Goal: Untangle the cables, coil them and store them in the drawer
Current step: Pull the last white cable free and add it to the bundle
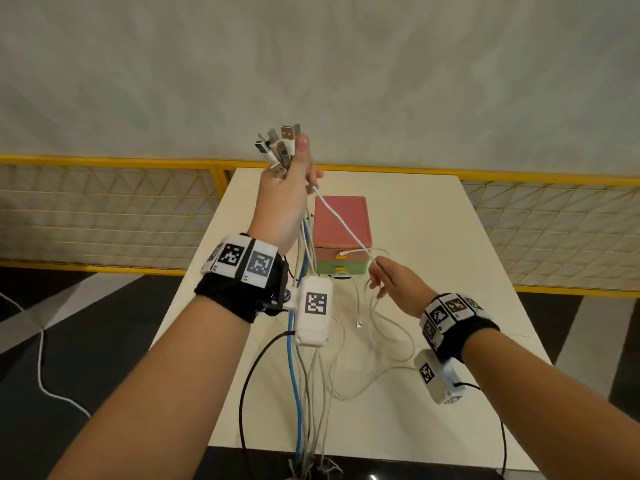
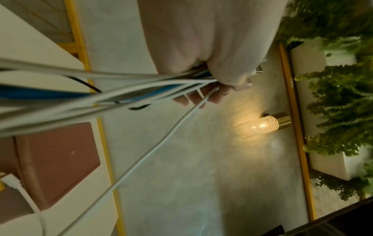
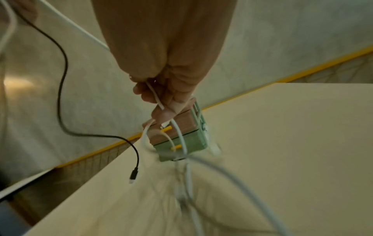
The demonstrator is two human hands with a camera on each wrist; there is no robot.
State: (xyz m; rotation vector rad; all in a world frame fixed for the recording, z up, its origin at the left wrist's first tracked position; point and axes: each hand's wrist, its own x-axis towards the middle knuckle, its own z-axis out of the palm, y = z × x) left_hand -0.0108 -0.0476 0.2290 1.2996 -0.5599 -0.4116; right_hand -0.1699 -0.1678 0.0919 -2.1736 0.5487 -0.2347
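L hand (image 1: 289, 192) grips cables (image 1: 298, 358); R hand (image 1: 398, 282) pinches white cable (image 1: 341, 225).

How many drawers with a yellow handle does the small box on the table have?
2. The pink upper drawer sits directly above the green lower drawer, both closed at the box front. White cables partly cross them.

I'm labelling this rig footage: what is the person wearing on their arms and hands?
Both forearms are bare, no sleeves. Each wrist carries a black wristband ringed with white blocks printed with black square tags, plus a white tagged camera pod with a thin black cable. The hands are bare.
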